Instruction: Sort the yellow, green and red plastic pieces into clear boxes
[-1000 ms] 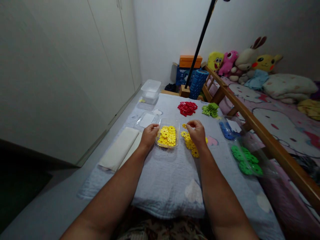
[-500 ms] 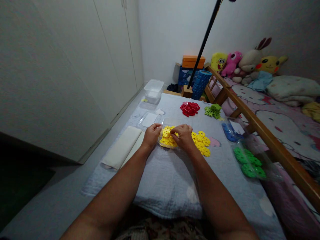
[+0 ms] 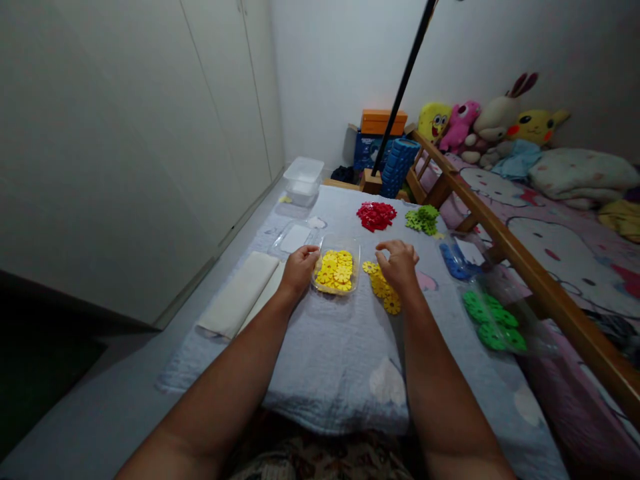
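Our right hand [image 3: 399, 264] has left the clear tub [image 3: 357, 271] for the loose yellow discs [image 3: 381, 288] beside it, grip unclear to us, our left hand [image 3: 299, 268] pinching the tub's side, so filling seems partway

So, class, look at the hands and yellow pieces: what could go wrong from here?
1. The left hand is at the side of the clear tub; an uneven tug might tip it, spilling the yellow pieces inside.
2. The right hand is over the loose yellow pieces; a brush could scatter them across the cloth.
3. The green pieces sit near the cloth's right edge and might get knocked off.
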`<action>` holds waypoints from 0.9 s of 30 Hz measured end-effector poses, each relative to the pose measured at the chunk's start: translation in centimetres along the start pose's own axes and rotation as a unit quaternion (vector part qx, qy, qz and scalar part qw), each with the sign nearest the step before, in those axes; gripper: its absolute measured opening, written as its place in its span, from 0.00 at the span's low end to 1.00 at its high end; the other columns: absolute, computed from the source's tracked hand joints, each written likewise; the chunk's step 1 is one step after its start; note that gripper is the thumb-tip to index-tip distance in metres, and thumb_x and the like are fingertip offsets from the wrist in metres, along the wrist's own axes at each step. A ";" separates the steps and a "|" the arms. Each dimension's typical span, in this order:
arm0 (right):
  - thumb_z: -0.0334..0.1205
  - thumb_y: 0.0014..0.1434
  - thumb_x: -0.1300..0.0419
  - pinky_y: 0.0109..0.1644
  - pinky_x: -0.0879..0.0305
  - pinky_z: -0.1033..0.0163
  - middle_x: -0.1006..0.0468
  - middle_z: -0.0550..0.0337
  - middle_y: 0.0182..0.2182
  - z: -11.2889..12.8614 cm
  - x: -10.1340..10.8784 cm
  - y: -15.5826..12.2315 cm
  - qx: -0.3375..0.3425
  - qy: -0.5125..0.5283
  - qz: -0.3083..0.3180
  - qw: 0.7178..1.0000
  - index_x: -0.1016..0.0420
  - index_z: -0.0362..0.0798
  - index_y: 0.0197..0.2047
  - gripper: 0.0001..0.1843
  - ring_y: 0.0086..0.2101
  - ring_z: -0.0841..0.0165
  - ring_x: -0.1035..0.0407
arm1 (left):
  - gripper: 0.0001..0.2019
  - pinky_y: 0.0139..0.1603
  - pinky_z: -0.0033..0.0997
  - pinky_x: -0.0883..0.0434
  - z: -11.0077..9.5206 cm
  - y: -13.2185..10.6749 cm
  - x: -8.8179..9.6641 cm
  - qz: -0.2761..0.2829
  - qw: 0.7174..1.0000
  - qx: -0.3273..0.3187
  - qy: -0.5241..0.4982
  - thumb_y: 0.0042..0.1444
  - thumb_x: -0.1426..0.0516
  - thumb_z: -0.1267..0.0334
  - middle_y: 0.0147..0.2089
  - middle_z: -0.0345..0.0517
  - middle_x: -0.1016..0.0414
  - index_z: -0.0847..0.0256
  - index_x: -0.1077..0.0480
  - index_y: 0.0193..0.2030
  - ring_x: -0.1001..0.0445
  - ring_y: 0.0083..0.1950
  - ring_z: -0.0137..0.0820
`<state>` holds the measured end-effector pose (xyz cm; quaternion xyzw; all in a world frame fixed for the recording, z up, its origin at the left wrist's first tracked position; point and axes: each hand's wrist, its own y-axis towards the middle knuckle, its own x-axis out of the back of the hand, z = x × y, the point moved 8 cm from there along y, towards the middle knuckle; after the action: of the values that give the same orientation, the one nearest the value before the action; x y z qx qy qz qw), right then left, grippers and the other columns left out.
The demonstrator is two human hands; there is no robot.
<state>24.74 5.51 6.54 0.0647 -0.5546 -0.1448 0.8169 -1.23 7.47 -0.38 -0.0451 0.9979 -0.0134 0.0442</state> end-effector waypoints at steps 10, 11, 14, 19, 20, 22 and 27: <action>0.46 0.60 0.37 0.62 0.47 0.45 0.25 0.48 0.56 -1.3 -3.5 -0.8 -0.005 -0.127 0.124 0.984 0.16 0.51 0.46 0.14 0.56 0.50 0.38 | 0.20 0.36 0.30 0.33 0.4 0.3 -0.1 0.004 1.000 0.002 -0.005 0.44 0.36 0.49 0.31 0.42 0.24 0.62 0.24 0.39 0.29 0.32 0.31; 0.45 0.59 0.37 0.62 0.47 0.45 0.24 0.48 0.56 -1.2 -3.6 -0.8 -0.004 -0.124 0.125 0.984 0.16 0.51 0.46 0.14 0.56 0.50 0.38 | 0.20 0.35 0.30 0.33 0.3 0.3 -0.1 0.004 1.000 0.001 -0.003 0.44 0.36 0.49 0.31 0.42 0.24 0.62 0.24 0.39 0.29 0.32 0.31; 0.44 0.59 0.36 0.61 0.46 0.47 0.24 0.49 0.55 -1.2 -3.5 -0.6 -0.009 -0.107 0.112 0.988 0.17 0.51 0.48 0.15 0.56 0.51 0.37 | 0.19 0.35 0.30 0.34 0.3 0.2 0.0 0.003 1.000 0.002 0.002 0.44 0.36 0.49 0.31 0.41 0.24 0.62 0.24 0.38 0.29 0.31 0.31; 0.40 0.61 0.39 0.56 0.42 0.52 0.21 0.52 0.49 -1.8 -3.1 -0.2 -0.044 -0.049 0.097 0.993 0.15 0.54 0.41 0.10 0.53 0.54 0.33 | 0.20 0.34 0.30 0.33 0.3 0.2 0.0 0.002 1.000 0.004 -0.003 0.44 0.36 0.49 0.30 0.41 0.24 0.62 0.23 0.39 0.29 0.30 0.30; 0.40 0.61 0.40 0.55 0.41 0.53 0.20 0.53 0.48 -1.9 -2.8 -0.1 -0.051 -0.033 0.086 0.994 0.15 0.54 0.40 0.10 0.52 0.55 0.32 | 0.20 0.34 0.29 0.33 0.3 0.3 0.0 0.003 1.000 0.002 -0.002 0.44 0.36 0.49 0.30 0.41 0.24 0.62 0.23 0.39 0.29 0.30 0.30; 0.39 0.62 0.41 0.54 0.40 0.55 0.18 0.55 0.45 -1.8 -1.9 0.1 -0.052 0.015 0.056 0.997 0.16 0.53 0.40 0.11 0.49 0.58 0.30 | 0.20 0.34 0.29 0.33 0.3 0.4 0.0 0.004 1.000 -0.002 -0.005 0.45 0.36 0.50 0.30 0.41 0.24 0.62 0.23 0.39 0.29 0.30 0.30; 0.40 0.64 0.44 0.55 0.40 0.57 0.18 0.56 0.41 -0.2 0.6 0.0 0.000 0.148 -0.057 0.987 0.19 0.49 0.39 0.11 0.44 0.62 0.28 | 0.18 0.33 0.29 0.33 0.4 0.4 0.1 0.000 1.000 -0.005 -0.005 0.45 0.36 0.51 0.30 0.41 0.24 0.63 0.23 0.39 0.29 0.30 0.30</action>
<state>25.16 5.34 6.99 0.1170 -0.4231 -0.1804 0.8802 -1.29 7.82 -0.84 -0.0454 0.9977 -0.0084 0.0491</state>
